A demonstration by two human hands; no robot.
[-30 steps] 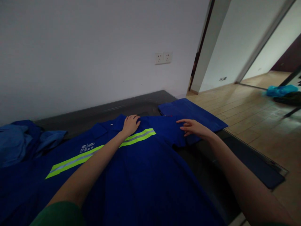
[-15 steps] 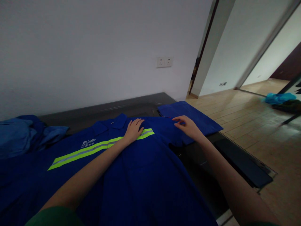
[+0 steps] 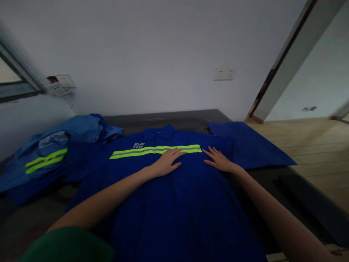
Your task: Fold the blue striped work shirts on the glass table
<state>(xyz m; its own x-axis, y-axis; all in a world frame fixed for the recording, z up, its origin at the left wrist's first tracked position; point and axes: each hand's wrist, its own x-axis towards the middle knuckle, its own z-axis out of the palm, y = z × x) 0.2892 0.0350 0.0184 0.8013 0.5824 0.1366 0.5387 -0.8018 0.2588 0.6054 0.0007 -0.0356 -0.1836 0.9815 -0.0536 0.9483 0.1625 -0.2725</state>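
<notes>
Work jacket (image 3: 174,196): I saw a dark blue work jacket spread flat, front up, on the dark table (image 3: 188,118), collar toward the wall.
Reflective stripe (image 3: 155,150): a yellow-green band ran across the jacket's chest.
Left hand (image 3: 166,163): I had it palm down on the jacket, fingers spread apart, fingertips touching the stripe's lower edge, gripping nothing.
Right hand (image 3: 219,161): it lay flat and open on the jacket just right of the stripe's end, clutching nothing.
Sleeve (image 3: 245,145): it stretched out right of the jacket's chest.
Pile of blue workwear (image 3: 54,149): it was heaped left of the jacket.
Wall sockets (image 3: 224,74): above the jacket.
</notes>
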